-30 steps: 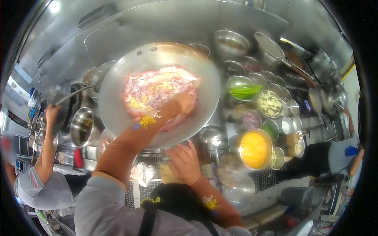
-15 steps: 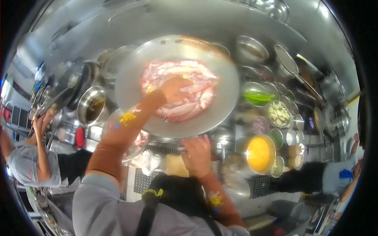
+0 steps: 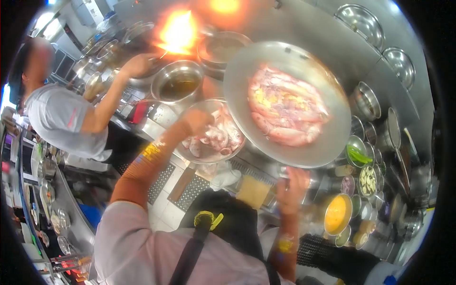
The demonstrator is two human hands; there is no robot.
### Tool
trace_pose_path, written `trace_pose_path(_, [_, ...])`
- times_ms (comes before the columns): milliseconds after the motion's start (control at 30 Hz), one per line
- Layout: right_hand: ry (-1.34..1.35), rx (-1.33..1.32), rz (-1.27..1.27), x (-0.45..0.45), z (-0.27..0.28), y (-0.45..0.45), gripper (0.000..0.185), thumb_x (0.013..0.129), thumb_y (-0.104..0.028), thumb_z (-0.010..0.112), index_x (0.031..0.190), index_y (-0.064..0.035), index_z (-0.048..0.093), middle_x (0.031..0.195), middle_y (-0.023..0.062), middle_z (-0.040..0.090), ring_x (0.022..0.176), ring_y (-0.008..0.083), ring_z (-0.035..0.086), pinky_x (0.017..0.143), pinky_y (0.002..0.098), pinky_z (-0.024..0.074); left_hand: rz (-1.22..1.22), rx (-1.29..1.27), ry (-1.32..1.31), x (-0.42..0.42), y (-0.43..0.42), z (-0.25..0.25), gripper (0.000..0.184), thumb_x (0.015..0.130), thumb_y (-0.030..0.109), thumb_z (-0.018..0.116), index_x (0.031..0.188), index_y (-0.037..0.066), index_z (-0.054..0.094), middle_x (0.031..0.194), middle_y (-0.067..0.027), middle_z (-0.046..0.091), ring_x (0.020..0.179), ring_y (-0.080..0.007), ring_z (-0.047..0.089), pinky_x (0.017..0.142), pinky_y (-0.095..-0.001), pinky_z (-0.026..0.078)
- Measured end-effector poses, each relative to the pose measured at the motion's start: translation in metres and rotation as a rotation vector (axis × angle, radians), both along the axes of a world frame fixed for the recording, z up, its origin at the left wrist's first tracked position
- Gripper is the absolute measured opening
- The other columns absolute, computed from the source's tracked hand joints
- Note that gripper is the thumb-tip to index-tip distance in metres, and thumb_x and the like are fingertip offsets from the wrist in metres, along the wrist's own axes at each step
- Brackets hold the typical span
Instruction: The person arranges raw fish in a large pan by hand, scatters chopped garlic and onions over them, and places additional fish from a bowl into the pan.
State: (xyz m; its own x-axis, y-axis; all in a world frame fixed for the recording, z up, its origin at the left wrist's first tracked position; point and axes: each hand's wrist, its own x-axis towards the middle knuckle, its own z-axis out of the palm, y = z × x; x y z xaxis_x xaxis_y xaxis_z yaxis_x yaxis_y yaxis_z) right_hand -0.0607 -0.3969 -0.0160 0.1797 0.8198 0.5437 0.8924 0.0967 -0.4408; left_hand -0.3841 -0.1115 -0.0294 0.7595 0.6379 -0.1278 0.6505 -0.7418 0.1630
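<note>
My left hand (image 3: 198,122) reaches over a steel bowl (image 3: 209,160) of raw fish pieces (image 3: 219,135). Its fingers point down at the fish and are blurred, so their grip cannot be made out. To the right stands a large steel wok (image 3: 240,111), where pink raw fish (image 3: 289,128) lies in a ring with yellow bits (image 3: 266,97) in the middle. Just below the wok's near rim is my right hand (image 3: 292,186), its fingers curled around something greyish that I cannot make out.
Flames (image 3: 179,33) rise at the back left, where a co-worker (image 3: 66,114) stands. A pot of dark liquid (image 3: 178,88) sits behind the fish bowl. At right are green peppers (image 3: 358,154), pale slices (image 3: 367,181) and a bowl of yellow liquid (image 3: 336,214). A folded tan cloth (image 3: 253,191) lies in front.
My left hand has left the fish in the wok and moved left to the bowl of fish pieces. The view has turned left; flames now show. My right hand stays below the wok's rim.
</note>
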Motion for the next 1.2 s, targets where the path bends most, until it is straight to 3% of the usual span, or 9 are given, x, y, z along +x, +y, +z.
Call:
trace_pose_path(167, [0.003, -0.021, -0.012, -0.001, 0.004, -0.001, 0.043, 0.075, -0.01, 0.07, 0.118, -0.0073, 0.064, 0.115, 0.0104, 0.062, 0.115, 0.035, 0.053, 0.109, 0.0559, 0.0306, -0.045, 0.231, -0.239, 0.019, -0.048, -0.046, 0.021, 0.083, 0.03, 0.064, 0.099, 0.019, 0.072, 0.098, -0.0094, 0.071, 0.095, -0.0305, 0.068, 0.084, -0.0462, 0.051])
trace_pose_path(300, [0.012, 0.005, -0.009, -0.001, 0.007, -0.001, 0.043, 0.075, -0.011, 0.071, 0.117, -0.0076, 0.064, 0.114, 0.0098, 0.063, 0.115, 0.0337, 0.053, 0.109, 0.0553, 0.0314, 0.124, -0.053, -0.001, 0.032, -0.048, 0.011, 0.025, 0.082, 0.02, 0.069, 0.105, 0.013, 0.063, 0.105, -0.0126, 0.066, 0.101, -0.0327, 0.063, 0.091, -0.0477, 0.047])
trace_pose_path(400, [-0.002, 0.011, -0.017, -0.001, 0.007, -0.002, 0.043, 0.075, -0.011, 0.071, 0.117, -0.0079, 0.064, 0.114, 0.0095, 0.063, 0.115, 0.0332, 0.053, 0.109, 0.0553, 0.0316, 0.305, 0.087, -0.539, 0.007, -0.035, 0.005, 0.024, 0.088, 0.031, 0.066, 0.096, 0.008, 0.067, 0.095, -0.0123, 0.069, 0.087, -0.0276, 0.068, 0.08, -0.0395, 0.053])
trace_pose_path(467, [0.007, 0.011, -0.032, -0.003, 0.011, -0.002, 0.042, 0.075, -0.011, 0.07, 0.117, -0.0085, 0.065, 0.114, 0.0088, 0.063, 0.115, 0.0323, 0.053, 0.109, 0.0545, 0.0315, 0.315, -0.23, -1.04, -0.022, -0.007, -0.014, 0.025, 0.09, 0.024, 0.068, 0.106, 0.005, 0.061, 0.098, -0.0067, 0.067, 0.089, -0.0192, 0.066, 0.08, -0.0337, 0.053])
trace_pose_path(600, [0.02, -0.001, -0.036, -0.001, 0.008, -0.003, 0.042, 0.075, -0.011, 0.07, 0.117, -0.0091, 0.065, 0.114, 0.0079, 0.063, 0.115, 0.0312, 0.053, 0.11, 0.0534, 0.0309, 0.278, -0.296, -1.402, -0.027, -0.009, 0.061, 0.028, 0.093, 0.011, 0.065, 0.117, 0.003, 0.054, 0.104, -0.0076, 0.063, 0.094, -0.0178, 0.064, 0.085, -0.0339, 0.054])
trace_pose_path(767, [0.018, 0.005, -0.036, -0.001, 0.005, -0.002, 0.042, 0.075, -0.011, 0.07, 0.117, -0.0092, 0.065, 0.114, 0.0079, 0.062, 0.115, 0.0315, 0.053, 0.11, 0.0535, 0.0307, 0.051, -0.374, -1.317, 0.005, -0.009, 0.127, 0.032, 0.091, 0.004, 0.064, 0.121, 0.004, 0.051, 0.107, -0.0089, 0.059, 0.096, -0.0191, 0.064, 0.086, -0.0361, 0.054])
trace_pose_path(933, [0.021, 0.008, -0.023, 0.001, 0.003, -0.001, 0.041, 0.076, -0.01, 0.069, 0.117, -0.0093, 0.065, 0.114, 0.0079, 0.062, 0.115, 0.0317, 0.053, 0.11, 0.0541, 0.0308, -0.003, -0.409, -1.262, 0.083, 0.012, 0.122, 0.034, 0.088, 0.005, 0.067, 0.119, 0.005, 0.053, 0.111, -0.0079, 0.059, 0.103, -0.0227, 0.062, 0.086, -0.0373, 0.052])
trace_pose_path(1033, [0.017, 0.02, -0.026, 0.001, 0.002, -0.002, 0.041, 0.075, -0.009, 0.069, 0.116, -0.0091, 0.065, 0.114, 0.0077, 0.062, 0.114, 0.0317, 0.053, 0.11, 0.0543, 0.031, -0.297, 0.354, -0.843, 0.131, 0.023, 0.122, 0.04, 0.086, 0.008, 0.067, 0.124, 0.005, 0.056, 0.111, -0.0121, 0.062, 0.094, -0.0223, 0.063, 0.086, -0.035, 0.05])
trace_pose_path(1200, [0.035, 0.041, -0.017, 0.002, 0.004, -0.002, 0.041, 0.075, -0.008, 0.068, 0.116, -0.0092, 0.065, 0.113, 0.0073, 0.062, 0.114, 0.0309, 0.054, 0.11, 0.0541, 0.031, -0.549, 0.192, -0.343, 0.208, 0.049, 0.067, 0.038, 0.083, 0.03, 0.07, 0.114, 0.009, 0.063, 0.098, -0.0171, 0.064, 0.09, -0.0361, 0.063, 0.082, -0.0471, 0.051])
